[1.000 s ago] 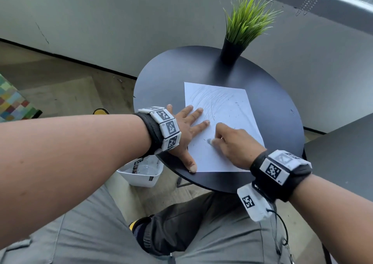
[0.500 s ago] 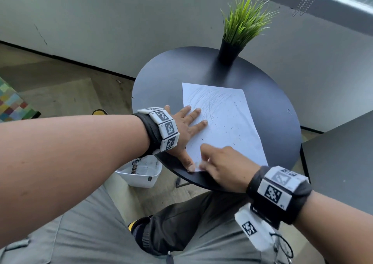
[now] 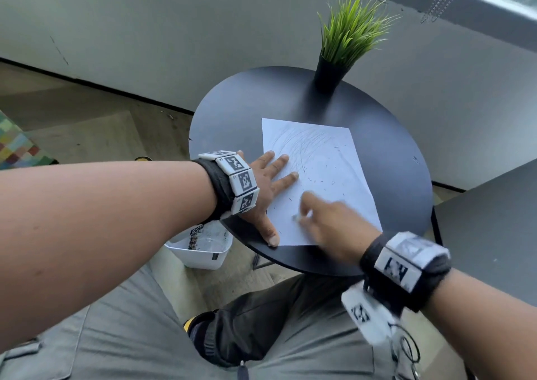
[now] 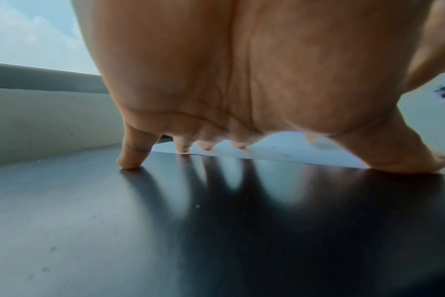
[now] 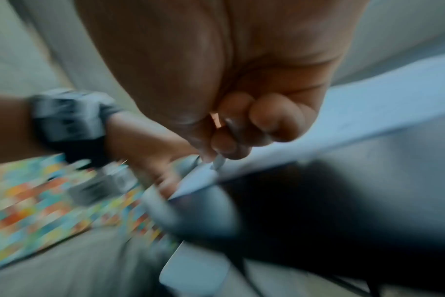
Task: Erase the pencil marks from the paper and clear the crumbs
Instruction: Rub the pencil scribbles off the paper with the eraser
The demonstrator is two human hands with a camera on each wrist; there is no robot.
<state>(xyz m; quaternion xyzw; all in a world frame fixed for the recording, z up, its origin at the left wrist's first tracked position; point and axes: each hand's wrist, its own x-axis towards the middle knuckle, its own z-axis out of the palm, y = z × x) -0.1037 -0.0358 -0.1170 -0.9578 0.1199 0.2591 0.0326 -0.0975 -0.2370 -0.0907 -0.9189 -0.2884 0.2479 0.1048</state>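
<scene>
A white sheet of paper (image 3: pixel 325 158) with faint pencil strokes and dark eraser crumbs lies on the round black table (image 3: pixel 232 112). My left hand (image 3: pixel 270 185) presses flat on the sheet's left edge, fingers spread, thumb at the near corner. In the left wrist view the fingertips (image 4: pixel 130 162) touch table and paper (image 4: pixel 287 150). My right hand (image 3: pixel 325 219), blurred by motion, pinches a small white eraser (image 3: pixel 297 218) against the lower part of the sheet. The right wrist view shows curled fingers (image 5: pixel 231 144) around the eraser (image 5: pixel 217 162).
A potted grass plant (image 3: pixel 345 45) stands at the table's far edge. A white bin (image 3: pixel 200 248) sits on the floor under the table's left side. A second dark table (image 3: pixel 494 234) is at the right. My lap lies below the near rim.
My right hand rubbed the eraser down toward the near left corner, then came back up and right over the lower sheet. The left hand stayed put.
</scene>
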